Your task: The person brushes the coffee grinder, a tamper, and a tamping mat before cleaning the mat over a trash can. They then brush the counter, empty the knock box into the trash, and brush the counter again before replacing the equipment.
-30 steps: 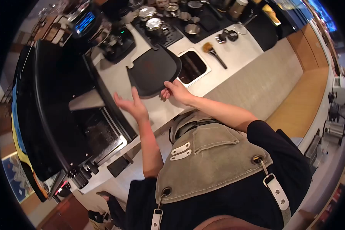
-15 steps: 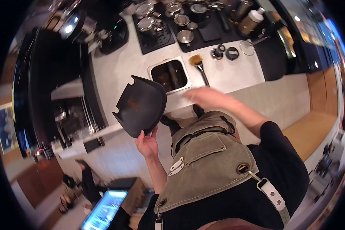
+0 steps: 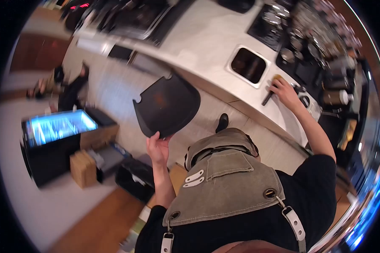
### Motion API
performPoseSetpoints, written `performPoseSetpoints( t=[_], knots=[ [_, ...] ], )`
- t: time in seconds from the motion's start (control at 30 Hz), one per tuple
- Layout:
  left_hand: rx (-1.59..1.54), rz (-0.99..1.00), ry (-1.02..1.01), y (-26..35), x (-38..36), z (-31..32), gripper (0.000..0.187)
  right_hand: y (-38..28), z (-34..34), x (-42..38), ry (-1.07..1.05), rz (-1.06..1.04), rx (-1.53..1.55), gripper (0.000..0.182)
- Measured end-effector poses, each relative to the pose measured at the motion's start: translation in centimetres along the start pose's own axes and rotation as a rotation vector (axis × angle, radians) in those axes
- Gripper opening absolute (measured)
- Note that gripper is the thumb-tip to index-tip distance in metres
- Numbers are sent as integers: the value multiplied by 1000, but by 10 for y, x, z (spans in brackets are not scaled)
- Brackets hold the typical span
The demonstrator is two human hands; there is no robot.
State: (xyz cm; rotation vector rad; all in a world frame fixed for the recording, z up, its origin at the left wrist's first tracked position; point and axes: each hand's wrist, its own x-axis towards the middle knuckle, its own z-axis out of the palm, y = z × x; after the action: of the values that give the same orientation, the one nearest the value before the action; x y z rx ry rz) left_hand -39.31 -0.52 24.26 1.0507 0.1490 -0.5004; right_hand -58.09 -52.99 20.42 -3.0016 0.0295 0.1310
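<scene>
My left hand (image 3: 158, 147) grips the near edge of a black mat (image 3: 169, 105) with two notches and a reddish-brown smear on its face. The mat is held up over the floor, away from the counter. At the right, my right hand (image 3: 284, 92) is closed on a brush (image 3: 267, 98) at the counter's front edge. The brush's tan bristles show just above my fingers, and its dark handle points toward me. A square bin opening (image 3: 248, 65) with a pale rim lies to the left of the brush.
The pale counter (image 3: 198, 50) runs diagonally across the view. Metal cups and pitchers (image 3: 288, 55) stand on dark mats at the upper right, near a bottle (image 3: 342, 97). A lit display case (image 3: 63, 124) and a cardboard box (image 3: 83, 168) are at the left. Another person (image 3: 71, 90) is at the far left.
The view has turned, so the counter appears farther right. My right hand has reached the brush and closed on it. The mat is now over the floor, still in my left hand.
</scene>
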Motion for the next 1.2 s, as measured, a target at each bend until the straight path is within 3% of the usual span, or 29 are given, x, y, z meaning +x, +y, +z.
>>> performPoseSetpoints(
  t=[0.1,0.2,0.23,0.27,0.3,0.4,0.47,0.5,0.6,0.7,0.83,0.93,1.0,1.1,1.17,1.2],
  knots=[
    [-91,86,155,10,-50,-30,43,-28,-17,16,111,-100,36,28],
    [-160,220,258,-2,-100,-84,42,-104,-53,38,255,-77,351,23],
    [-185,255,291,-2,-119,-97,43,-128,-55,45,336,-91,478,21],
    [-207,295,323,-1,-139,-107,45,-161,-55,53,299,-36,766,22],
    [-225,333,357,-2,-161,-119,47,-194,-42,61,325,-112,1076,24],
    [-260,450,439,-7,-215,-157,49,-324,-18,77,77,-154,1620,18],
    [-262,539,515,-7,-255,-179,49,-417,-5,77,-171,-192,1769,18],
    [-261,577,543,-7,-273,-189,49,-458,0,76,-295,-308,1771,19],
    [-261,630,670,-7,-311,-212,45,-567,-6,67,-399,-623,1667,35],
    [-300,645,801,0,-345,-235,45,-667,-13,55,-547,-902,1480,31],
    [-182,679,1161,17,-377,-258,43,-771,-13,60,-683,-1343,1027,23],
    [97,719,1551,5,-382,-308,46,-834,-13,49,-1129,-1174,875,20],
    [313,678,1816,14,-386,-334,48,-875,17,53,-1163,-1275,855,19],
    [315,739,1963,43,-388,-365,51,-935,34,72,-1123,-1504,849,21],
    [162,741,1902,74,-387,-375,48,-986,64,103,-1083,-1643,825,21],
    [81,740,1866,88,-384,-382,47,-1018,76,121,-946,-1678,865,23]
  ],
)
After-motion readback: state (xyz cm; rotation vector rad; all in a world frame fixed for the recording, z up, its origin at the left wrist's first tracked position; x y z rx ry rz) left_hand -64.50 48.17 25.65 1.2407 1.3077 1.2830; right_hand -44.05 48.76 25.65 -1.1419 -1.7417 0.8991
